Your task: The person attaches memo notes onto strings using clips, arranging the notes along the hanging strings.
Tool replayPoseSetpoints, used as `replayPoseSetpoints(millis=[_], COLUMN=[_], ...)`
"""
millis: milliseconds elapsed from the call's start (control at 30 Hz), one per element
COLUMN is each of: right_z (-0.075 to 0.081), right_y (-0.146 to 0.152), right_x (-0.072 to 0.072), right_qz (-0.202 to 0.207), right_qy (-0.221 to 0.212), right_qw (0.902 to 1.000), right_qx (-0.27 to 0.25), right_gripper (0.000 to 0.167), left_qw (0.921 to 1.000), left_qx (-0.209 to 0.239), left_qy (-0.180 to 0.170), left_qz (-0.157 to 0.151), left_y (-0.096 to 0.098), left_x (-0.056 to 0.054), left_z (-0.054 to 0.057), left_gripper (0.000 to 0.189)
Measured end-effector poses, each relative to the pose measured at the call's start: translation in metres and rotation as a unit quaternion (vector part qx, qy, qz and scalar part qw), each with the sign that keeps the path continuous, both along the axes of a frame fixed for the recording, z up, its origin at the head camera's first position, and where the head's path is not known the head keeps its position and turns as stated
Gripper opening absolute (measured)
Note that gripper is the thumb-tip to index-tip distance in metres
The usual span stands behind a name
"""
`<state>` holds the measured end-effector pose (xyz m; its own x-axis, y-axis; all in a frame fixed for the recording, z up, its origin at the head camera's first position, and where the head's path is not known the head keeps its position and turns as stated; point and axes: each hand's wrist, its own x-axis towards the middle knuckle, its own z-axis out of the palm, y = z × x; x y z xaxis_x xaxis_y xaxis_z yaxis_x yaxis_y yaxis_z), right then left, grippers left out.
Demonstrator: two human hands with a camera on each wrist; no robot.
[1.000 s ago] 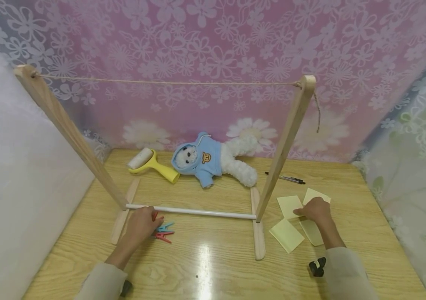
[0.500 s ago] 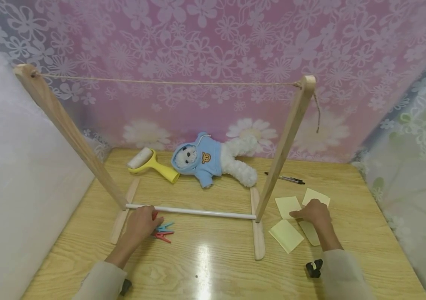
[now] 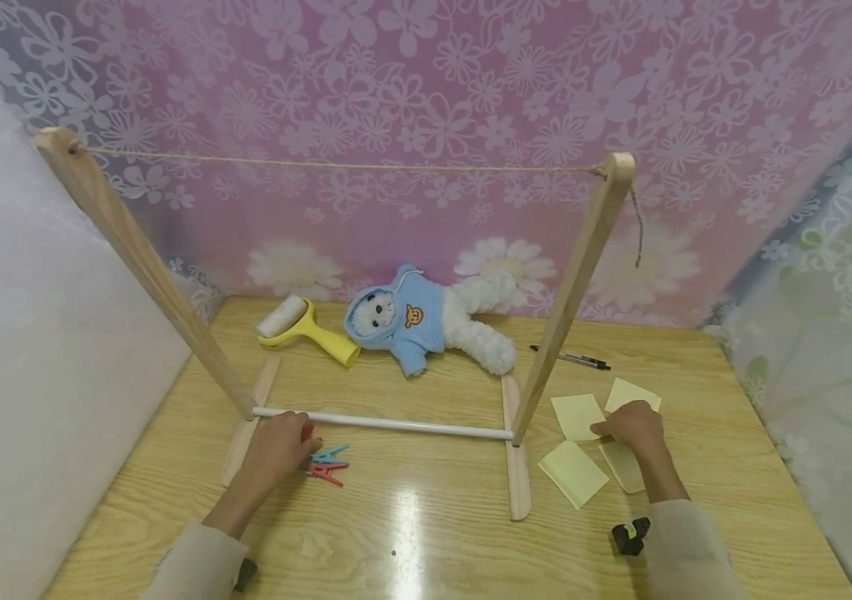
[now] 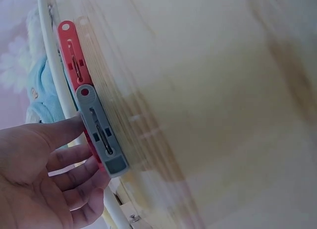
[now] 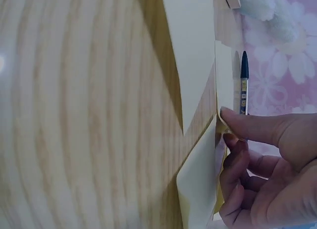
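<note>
While the left hand is pinching a red clothespin just in front of the white rod, a blue clothespin and a second red clothespin are lying near its fingertips. Behind the rod, a yellow-handled roller and then a plush toy in a blue hoodie are lying on the table. Farther right, a pen is lying partly behind a wooden post, and among four yellow notes the right hand is pinching the rear left note by its edge.
</note>
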<state>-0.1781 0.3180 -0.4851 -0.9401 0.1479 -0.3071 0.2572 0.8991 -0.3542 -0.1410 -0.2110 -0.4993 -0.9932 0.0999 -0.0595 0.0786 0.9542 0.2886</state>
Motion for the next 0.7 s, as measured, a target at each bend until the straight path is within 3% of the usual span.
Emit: replayPoseSetpoints(millis=[167,267,400,600,700], right_z=[0.001,0.007,0.016,0.026,0.032], right_y=[0.002,0.005,0.01,0.013,0.011], right_x=[0.003,0.011,0.02,0.035,0.043], right_qz=[0.007,-0.023,-0.033,-0.007,-0.001], right_qy=[0.004,0.006,0.014,0.043,0.067], right_qw=[0.9983,0.9911,0.9813,0.9773,0.9763], right_qx=[-0.057,-0.131,-0.189,-0.207,-0.206], right_gripper=[0.044,0.043,0.048,0.059,0.059], left_qw=[0.9998,0.9992,0.9975,0.9925,0.9849], left_qx=[0.014,0.027,0.04,0.076,0.132], left_qy=[0.012,0.029,0.053,0.085,0.092], left_qz=[-0.004,-0.01,-0.023,-0.045,-0.064], left_y=[-0.004,-0.006,-0.006,0.002,0.007], left_x=[0.002,0.002,0.002,0.001,-0.001], left_z=[0.01,0.018,0.024,0.037,0.049], left_gripper=[0.024,0.024,0.021,0.029,0.029])
